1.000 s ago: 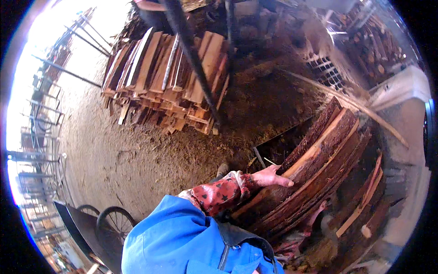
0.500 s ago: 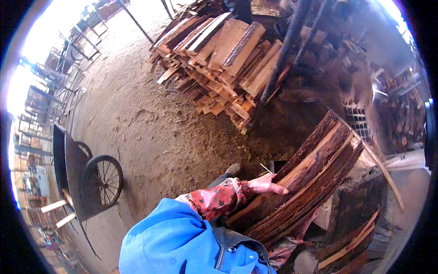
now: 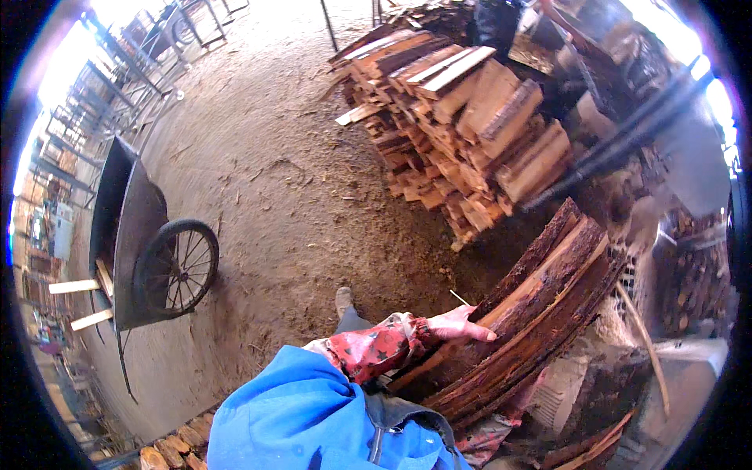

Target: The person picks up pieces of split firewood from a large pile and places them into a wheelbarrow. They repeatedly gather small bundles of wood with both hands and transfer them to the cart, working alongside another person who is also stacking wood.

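While the left hand point(image 3: 460, 323), thumb spread, grips bark-edged slabs point(image 3: 536, 294), the right hand's point(image 3: 525, 394) fingers unclear, a handcart point(image 3: 131, 251) and plank stack point(image 3: 470, 117) flank littered ground point(image 3: 266, 204).

The brown dirt floor point(image 3: 258, 211) bears small tan wood chips point(image 3: 291, 174), a stack of reddish-brown wooden slabs point(image 3: 450, 133) and a dark, spoke-wheeled handcart point(image 3: 133, 243).

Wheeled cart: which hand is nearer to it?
Left: the left hand, on the wood slabs, is right of the cart; the right hand, mostly hidden, is farther right.
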A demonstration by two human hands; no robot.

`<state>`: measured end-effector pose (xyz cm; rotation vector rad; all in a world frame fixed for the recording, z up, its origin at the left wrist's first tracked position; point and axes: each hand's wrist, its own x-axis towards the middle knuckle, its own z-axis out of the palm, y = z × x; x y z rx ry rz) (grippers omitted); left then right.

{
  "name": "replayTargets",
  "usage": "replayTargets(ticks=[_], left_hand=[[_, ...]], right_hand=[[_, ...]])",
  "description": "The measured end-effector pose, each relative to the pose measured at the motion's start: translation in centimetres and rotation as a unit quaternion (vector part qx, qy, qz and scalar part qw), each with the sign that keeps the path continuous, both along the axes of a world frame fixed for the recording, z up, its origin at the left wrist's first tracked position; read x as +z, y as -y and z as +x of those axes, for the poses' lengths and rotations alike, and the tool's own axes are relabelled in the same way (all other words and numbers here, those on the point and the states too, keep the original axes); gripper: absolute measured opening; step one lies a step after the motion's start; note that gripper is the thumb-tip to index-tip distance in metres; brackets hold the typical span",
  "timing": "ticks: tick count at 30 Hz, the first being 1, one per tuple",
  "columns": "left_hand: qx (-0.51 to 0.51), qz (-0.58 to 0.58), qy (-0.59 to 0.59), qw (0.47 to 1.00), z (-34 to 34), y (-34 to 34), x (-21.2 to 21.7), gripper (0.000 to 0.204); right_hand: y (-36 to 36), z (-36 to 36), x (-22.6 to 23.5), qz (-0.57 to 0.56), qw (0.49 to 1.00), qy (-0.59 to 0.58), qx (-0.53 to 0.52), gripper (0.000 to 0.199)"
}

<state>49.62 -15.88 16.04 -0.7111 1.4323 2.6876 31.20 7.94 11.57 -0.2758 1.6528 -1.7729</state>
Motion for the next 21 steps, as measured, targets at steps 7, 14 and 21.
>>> replayTargets(ticks=[7, 14, 21], left_hand=[[0.087, -0.009, -0.054, 0.995, 13.5, 8.3, 2.0, 0.117], [0.246, -0.06, -0.089, 0.963, 25.7, 20.7, -0.8, 0.12], [0.433, -0.053, -0.066, 0.897, 32.5, 25.8, -2.0, 0.097]], right_hand=[[11.2, 10.6, 3.1, 0.012, 0.979, -0.188, 0.083, 0.057], [33.3, 21.7, 7.3, 0.021, 0.988, 0.024, 0.15, 0.059], [47.2, 24.3, 3.1, -0.051, 0.913, 0.042, 0.402, 0.065]])
